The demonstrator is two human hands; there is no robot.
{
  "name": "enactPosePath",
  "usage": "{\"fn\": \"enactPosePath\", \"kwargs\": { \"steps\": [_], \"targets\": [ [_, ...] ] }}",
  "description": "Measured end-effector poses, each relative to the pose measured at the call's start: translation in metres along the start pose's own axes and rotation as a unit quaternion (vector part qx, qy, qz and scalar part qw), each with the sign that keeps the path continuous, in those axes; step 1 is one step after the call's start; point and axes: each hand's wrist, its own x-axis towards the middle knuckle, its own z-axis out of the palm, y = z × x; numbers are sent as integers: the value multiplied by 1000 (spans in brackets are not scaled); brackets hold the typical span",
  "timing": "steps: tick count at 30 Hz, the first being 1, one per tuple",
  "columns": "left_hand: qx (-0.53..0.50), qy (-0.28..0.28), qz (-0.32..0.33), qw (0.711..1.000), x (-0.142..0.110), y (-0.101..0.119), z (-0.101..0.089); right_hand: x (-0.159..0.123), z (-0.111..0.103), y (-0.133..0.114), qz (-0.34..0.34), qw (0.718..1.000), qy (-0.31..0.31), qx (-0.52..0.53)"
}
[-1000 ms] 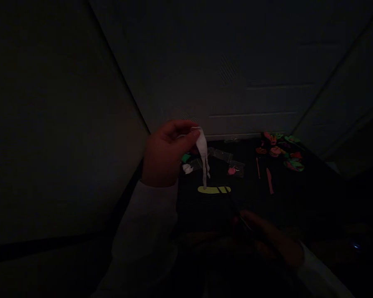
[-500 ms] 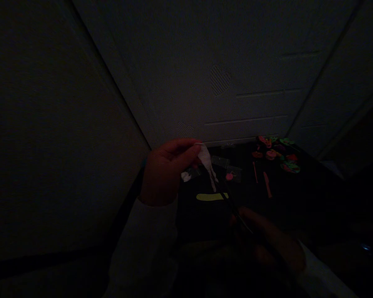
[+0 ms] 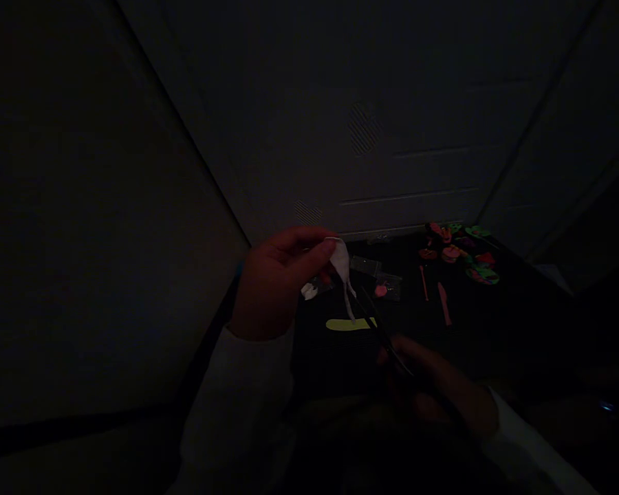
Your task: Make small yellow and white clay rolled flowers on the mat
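The scene is very dark. My left hand [image 3: 273, 282] is raised above a black table and pinches a white, stretchy piece of clay [image 3: 342, 271] that hangs down in thin strands. My right hand [image 3: 433, 388] sits lower, closed round a thin dark tool [image 3: 379, 330] whose tip reaches up to the hanging white strands. Below them a flat yellow-green strip [image 3: 348, 324] lies on the table.
On the black table [image 3: 495, 323] lie a small white lump [image 3: 309, 291], clear plastic packets [image 3: 376, 275], two pink sticks [image 3: 442, 302] and a heap of bright coloured pieces [image 3: 464, 251] at the far right. Pale walls close in behind and to the left.
My left hand has dropped with the white piece, whose hanging strands look shorter. The tool in my right hand has risen toward the strands.
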Motion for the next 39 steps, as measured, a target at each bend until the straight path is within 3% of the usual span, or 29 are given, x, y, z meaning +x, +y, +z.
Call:
{"fn": "enactPosePath", "kwargs": {
  "steps": [18,23,33,39],
  "targets": [
    [-15,-58,-11,998,-2,-3,0,14,0,-10,-21,999,10,-40],
    [30,-31,-7,999,-4,-1,4,21,4,-15,-46,998,17,-38],
    [-4,18,44,999,-5,-4,7,28,7,-14,-37,999,35,-3],
    [93,7,58,994,-6,-5,4,30,7,-14,-52,998,41,-11]
  ]
}}
